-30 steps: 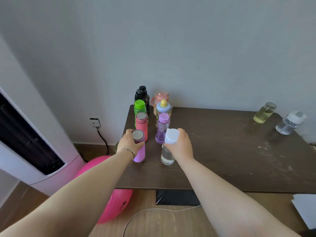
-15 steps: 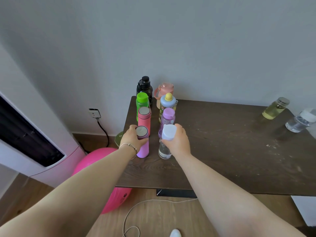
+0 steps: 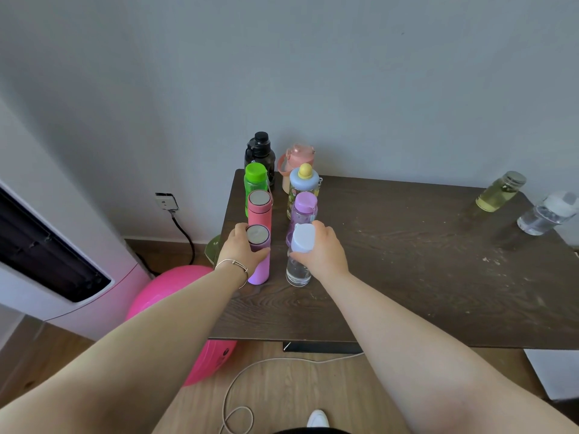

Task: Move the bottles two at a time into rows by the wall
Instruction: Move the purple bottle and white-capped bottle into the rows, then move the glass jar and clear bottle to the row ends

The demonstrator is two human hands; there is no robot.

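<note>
Two rows of bottles run from the wall along the left end of the dark table (image 3: 407, 277). The left row holds a black bottle (image 3: 260, 153), a green one (image 3: 255, 180), a pink flask (image 3: 260, 209) and a lilac flask (image 3: 259, 270). My left hand (image 3: 239, 250) grips the lilac flask, which stands on the table. The right row holds a peach bottle (image 3: 296, 158), a blue-capped bottle (image 3: 303, 183), a purple bottle (image 3: 304, 208) and a clear white-capped bottle (image 3: 299, 270). My right hand (image 3: 324, 252) grips that clear bottle.
At the far right by the wall stand a yellow-liquid bottle (image 3: 498, 192) and a clear bottle with a white cap (image 3: 546, 213). A pink ball (image 3: 175, 292) lies on the floor left of the table, with a white appliance (image 3: 47, 261) and a wall socket (image 3: 166, 202) beyond it.
Both hands have pushed their bottles a little closer to the rows. The clear bottle now stands directly behind the purple one, and the lilac flask sits against the pink flask.
</note>
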